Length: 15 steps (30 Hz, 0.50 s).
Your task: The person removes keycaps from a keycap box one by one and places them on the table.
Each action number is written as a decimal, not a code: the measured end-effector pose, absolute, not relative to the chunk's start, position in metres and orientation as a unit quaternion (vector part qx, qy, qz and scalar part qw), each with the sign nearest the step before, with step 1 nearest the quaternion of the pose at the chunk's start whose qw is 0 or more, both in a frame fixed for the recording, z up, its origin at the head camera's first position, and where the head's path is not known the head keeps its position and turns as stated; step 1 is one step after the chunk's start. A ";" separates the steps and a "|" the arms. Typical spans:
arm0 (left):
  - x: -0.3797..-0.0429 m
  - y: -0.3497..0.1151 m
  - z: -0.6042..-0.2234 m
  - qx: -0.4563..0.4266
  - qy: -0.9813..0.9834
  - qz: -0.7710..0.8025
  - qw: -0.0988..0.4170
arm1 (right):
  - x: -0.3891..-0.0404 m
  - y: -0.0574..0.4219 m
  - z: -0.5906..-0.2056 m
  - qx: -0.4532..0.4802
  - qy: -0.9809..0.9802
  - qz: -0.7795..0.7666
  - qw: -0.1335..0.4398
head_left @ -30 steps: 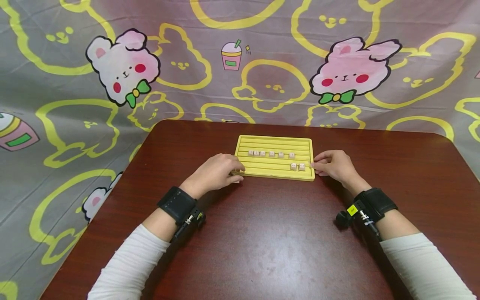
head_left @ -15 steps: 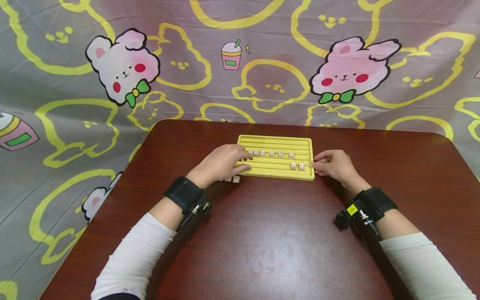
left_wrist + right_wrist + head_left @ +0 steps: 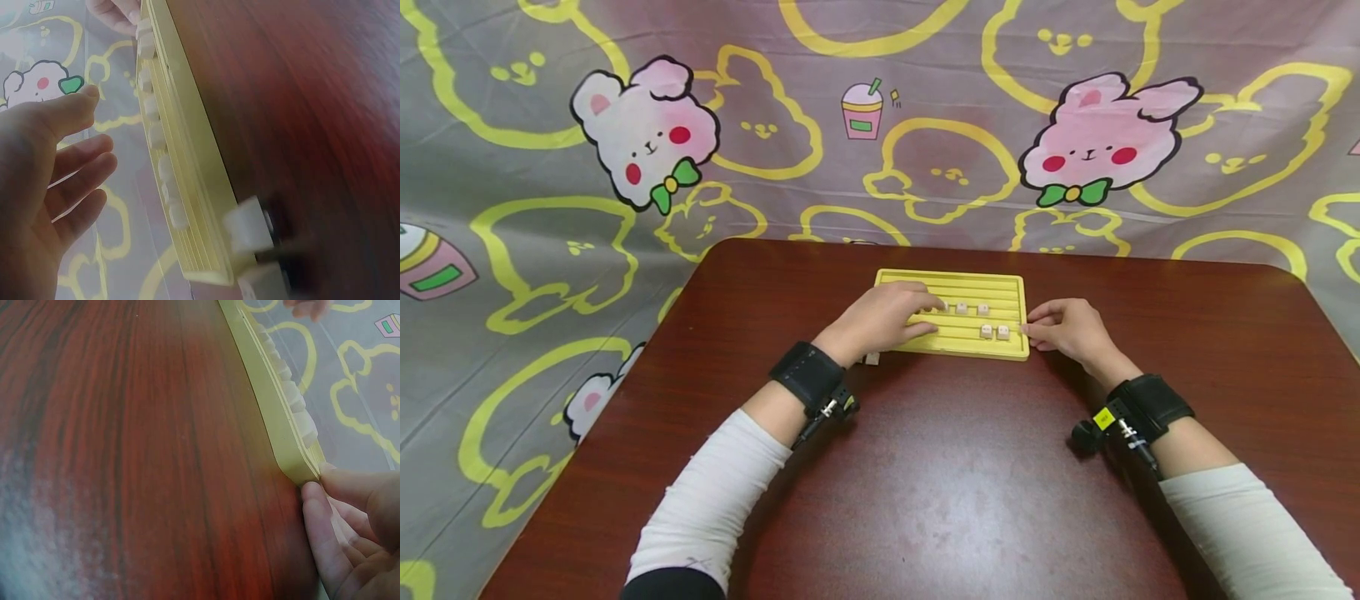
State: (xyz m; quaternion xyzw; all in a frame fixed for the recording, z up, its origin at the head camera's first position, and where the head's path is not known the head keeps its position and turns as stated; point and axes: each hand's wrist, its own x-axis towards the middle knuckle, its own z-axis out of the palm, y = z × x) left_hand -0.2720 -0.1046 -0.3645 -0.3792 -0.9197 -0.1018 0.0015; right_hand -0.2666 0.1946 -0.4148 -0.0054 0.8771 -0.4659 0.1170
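Note:
A yellow ridged tray lies on the table, with several small white blocks standing along its grooves in two rows. My left hand is over the tray's left half, fingers parted and bent a little, and it hides part of the upper row. In the left wrist view nothing shows between its thumb and fingers. My right hand pinches the tray's right edge near the front corner; the right wrist view shows the thumb at the rim. Two blocks of the lower row sit close to that hand.
More white blocks stand on the brown table, just outside the tray's front left corner and partly hidden behind the left wrist. A patterned cloth hangs behind the table and along its left side.
My left hand has moved right, from the tray's left edge to over the upper row of blocks. Loose blocks came into view beneath the left wrist. The right hand stays at the edge.

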 end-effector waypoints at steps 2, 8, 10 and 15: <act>-0.273 -0.100 -0.365 -0.381 -0.919 -0.102 -0.001 | -0.267 0.195 -0.415 -0.006 0.877 -0.467 0.117; -0.276 -0.083 -0.367 -0.390 -0.914 -0.115 -0.002 | -0.266 0.195 -0.415 -0.004 0.877 -0.466 0.118; -0.277 -0.077 -0.368 -0.395 -0.911 -0.116 -0.001 | -0.266 0.195 -0.415 -0.005 0.877 -0.465 0.118; -0.279 -0.061 -0.371 -0.402 -0.909 -0.108 -0.001 | -0.266 0.194 -0.415 -0.004 0.877 -0.467 0.118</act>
